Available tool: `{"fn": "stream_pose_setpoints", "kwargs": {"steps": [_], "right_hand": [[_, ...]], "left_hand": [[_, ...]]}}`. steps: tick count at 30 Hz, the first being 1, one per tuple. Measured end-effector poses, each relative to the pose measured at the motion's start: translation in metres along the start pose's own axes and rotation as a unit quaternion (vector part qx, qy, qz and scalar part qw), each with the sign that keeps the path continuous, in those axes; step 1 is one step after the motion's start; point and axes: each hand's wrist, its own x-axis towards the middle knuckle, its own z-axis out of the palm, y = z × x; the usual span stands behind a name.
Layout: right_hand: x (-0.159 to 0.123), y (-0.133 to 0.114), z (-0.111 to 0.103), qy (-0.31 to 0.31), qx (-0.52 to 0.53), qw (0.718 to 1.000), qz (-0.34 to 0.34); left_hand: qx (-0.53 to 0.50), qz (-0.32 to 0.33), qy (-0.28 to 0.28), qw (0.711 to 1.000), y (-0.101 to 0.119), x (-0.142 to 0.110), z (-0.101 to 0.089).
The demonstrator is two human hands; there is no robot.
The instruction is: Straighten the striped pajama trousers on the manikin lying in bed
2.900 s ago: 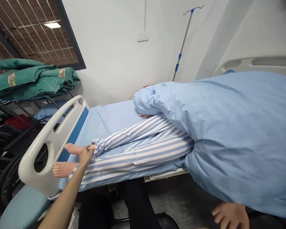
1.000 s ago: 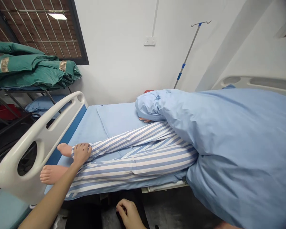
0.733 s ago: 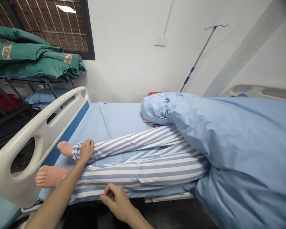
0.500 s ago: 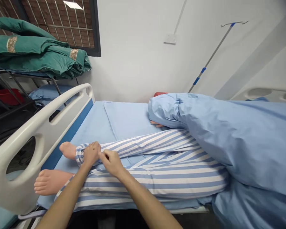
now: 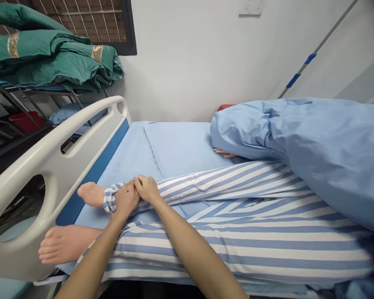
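A care manikin in blue-and-white striped pyjama trousers (image 5: 237, 216) lies on the hospital bed (image 5: 174, 145). Its bare far foot (image 5: 90, 194) and near foot (image 5: 62, 245) point toward the white footboard (image 5: 50, 166). My left hand (image 5: 126, 201) is closed on the bunched trouser cuff (image 5: 110, 198) at the far ankle. My right hand (image 5: 147, 189) is closed on the same striped leg, right beside the left hand. A light blue quilt (image 5: 305, 141) covers the manikin's upper body, with one of its hands (image 5: 224, 153) showing under the edge.
Folded green bedding (image 5: 50, 54) is stacked on a dark metal rack (image 5: 25, 104) at left, with a red basin (image 5: 26, 120) below. An IV pole (image 5: 305, 62) leans at the white wall behind. The bed sheet beyond the legs is bare.
My right hand came up from below the bed edge and closed on the striped leg next to my left hand. The view moved closer and lower over the legs.
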Motion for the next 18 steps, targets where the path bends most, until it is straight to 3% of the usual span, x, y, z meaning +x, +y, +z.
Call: {"fn": "stream_pose_setpoints", "kwargs": {"steps": [4,8,13,18], "right_hand": [[0.006,0.003,-0.003,0.02,0.103,0.994,0.009],[0.01,0.007,-0.003,0.029,0.177,0.984,0.01],[0.01,0.009,0.001,0.041,0.158,0.986,0.014],[0.012,-0.001,-0.003,0.024,0.062,0.997,0.044]], "left_hand": [[-0.11,0.0,0.09,0.99,0.01,0.02,-0.01],[-0.279,-0.057,0.132,0.949,0.018,0.031,0.001],[-0.253,-0.024,0.124,0.959,0.017,0.027,0.02],[-0.19,-0.03,0.106,0.976,0.013,0.029,0.021]]}}
